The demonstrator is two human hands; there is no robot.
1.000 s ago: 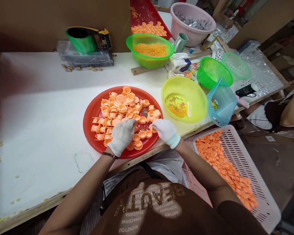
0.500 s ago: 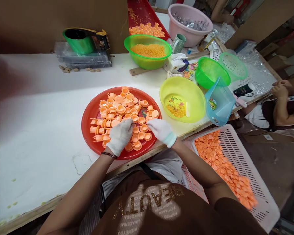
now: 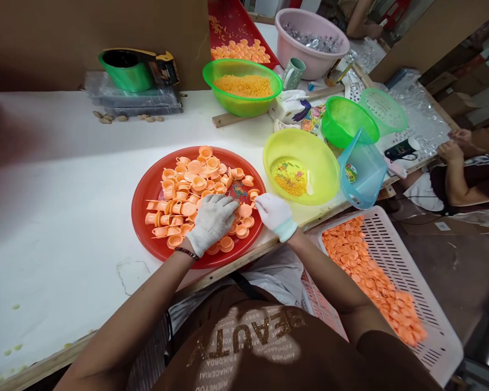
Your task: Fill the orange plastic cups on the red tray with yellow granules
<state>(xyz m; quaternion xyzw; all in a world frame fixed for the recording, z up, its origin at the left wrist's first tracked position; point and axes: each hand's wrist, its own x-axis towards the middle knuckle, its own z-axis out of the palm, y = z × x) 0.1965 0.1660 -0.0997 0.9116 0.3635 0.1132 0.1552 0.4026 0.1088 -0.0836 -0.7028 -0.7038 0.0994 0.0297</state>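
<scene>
A red round tray [image 3: 146, 187] on the white table holds several small orange plastic cups [image 3: 191, 176]. My left hand [image 3: 212, 221], in a white glove, lies over the cups at the tray's near side with fingers curled down onto them. My right hand [image 3: 275, 213], also gloved, rests at the tray's right rim, its fingers bent toward the cups beside the left hand. What either hand holds is hidden under the fingers.
A yellow bowl [image 3: 324, 171] with yellow bits, a blue scoop [image 3: 364, 171], green bowls [image 3: 242, 106] [image 3: 344, 119], a pink basin [image 3: 309, 41] and a tape dispenser [image 3: 134, 68] stand behind. A white crate [image 3: 415, 282] of orange lids sits at my right. Another person's arm [image 3: 458, 174] rests at far right.
My left hand has slid right over the cups toward the tray's middle. My right hand has stayed near the tray's right rim. The other person's arm has shifted at far right.
</scene>
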